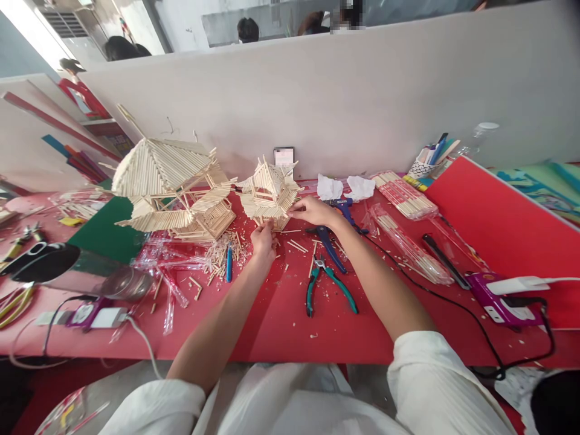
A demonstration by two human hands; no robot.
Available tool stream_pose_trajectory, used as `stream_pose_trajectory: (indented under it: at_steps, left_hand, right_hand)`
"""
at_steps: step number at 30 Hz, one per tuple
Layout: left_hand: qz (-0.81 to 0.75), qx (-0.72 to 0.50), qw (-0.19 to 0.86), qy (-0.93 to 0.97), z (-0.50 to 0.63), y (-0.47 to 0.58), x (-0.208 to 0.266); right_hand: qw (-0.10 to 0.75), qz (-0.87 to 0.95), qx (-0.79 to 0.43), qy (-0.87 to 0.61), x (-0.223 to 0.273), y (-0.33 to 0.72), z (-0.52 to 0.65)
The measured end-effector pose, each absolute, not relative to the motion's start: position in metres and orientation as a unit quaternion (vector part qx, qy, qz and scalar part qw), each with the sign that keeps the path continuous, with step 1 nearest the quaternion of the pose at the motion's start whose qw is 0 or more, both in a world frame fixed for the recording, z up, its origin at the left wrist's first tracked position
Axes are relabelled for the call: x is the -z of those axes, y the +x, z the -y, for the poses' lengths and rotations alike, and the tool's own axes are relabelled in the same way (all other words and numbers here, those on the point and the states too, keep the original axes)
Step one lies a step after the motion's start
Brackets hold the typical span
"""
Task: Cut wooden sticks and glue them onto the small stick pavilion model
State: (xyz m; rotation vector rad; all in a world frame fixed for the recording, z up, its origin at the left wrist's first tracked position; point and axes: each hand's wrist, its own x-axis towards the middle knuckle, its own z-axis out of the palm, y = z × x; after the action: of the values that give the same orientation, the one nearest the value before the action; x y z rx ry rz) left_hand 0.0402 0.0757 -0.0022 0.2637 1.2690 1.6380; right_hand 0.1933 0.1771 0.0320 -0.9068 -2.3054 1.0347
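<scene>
Two bare hands meet at a small stick pavilion [269,192], which stands upright near the far edge of the red tabletop [276,332], a little left of the middle of that edge. The left hand [264,240] has its fingers curled in at the near side of the base; the right hand [312,211] has its thumb and fingers drawn close together at the right side, by the lower roof. Whether either is clamped on the sticks or only touching them, I cannot tell. Made of thin pale sticks, the pavilion should be very light and stiff along each stick, yet fragile at the joints. Bare wood ought not to be slippery, but the stick ends projecting from the roofs look easy to catch and snap. The base seems the best hold, taken low on opposite sides with little pressure; the upper roof looks a poor place to squeeze. To its left stands a larger stick pavilion [170,175], close enough for the eaves to snag. Nearer the tabletop's front edge lie green-handled pliers [351,299], with a blue pen-like tool [229,263] to the left, among loose sticks [298,246] and scraps.
</scene>
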Motion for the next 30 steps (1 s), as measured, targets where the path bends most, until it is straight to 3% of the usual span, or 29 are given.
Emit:
stream_pose_trajectory:
  at_steps: [30]
  left_hand:
    - [-0.514,-0.697,0.491,0.094,-0.0796,0.0418,0.0041]
  right_hand:
    - [0.226,0.837,-0.384,-0.318,-0.0283,0.1968,-0.1841]
